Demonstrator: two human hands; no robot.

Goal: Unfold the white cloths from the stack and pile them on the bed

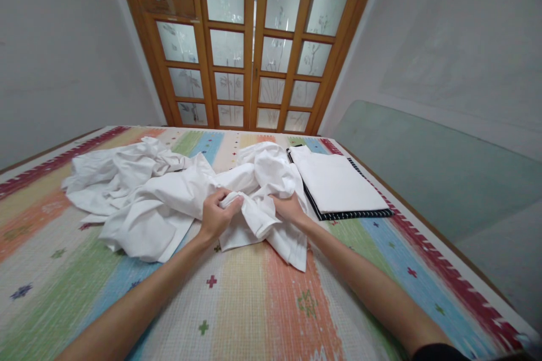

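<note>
A crumpled white cloth garment [271, 172] lies bunched in the middle of the bed, and both hands are on it. My left hand [218, 213] has its fingers closed round a fold on the near left side. My right hand [290, 207] grips the right side, its fingertips partly buried in the fabric. Another rumpled white cloth [127, 183] spreads to the left and touches or runs into the middle bunch; I cannot tell where one ends. What kind of garment it is does not show.
A neatly folded white cloth [339, 180] lies on a black-and-white edged folded cloth [355, 215] at the right. Under everything is a colourful striped bedspread [241, 304]. A pale green panel [440, 163] stands along the right edge. Wooden glass-paned doors [254, 56] are at the far end.
</note>
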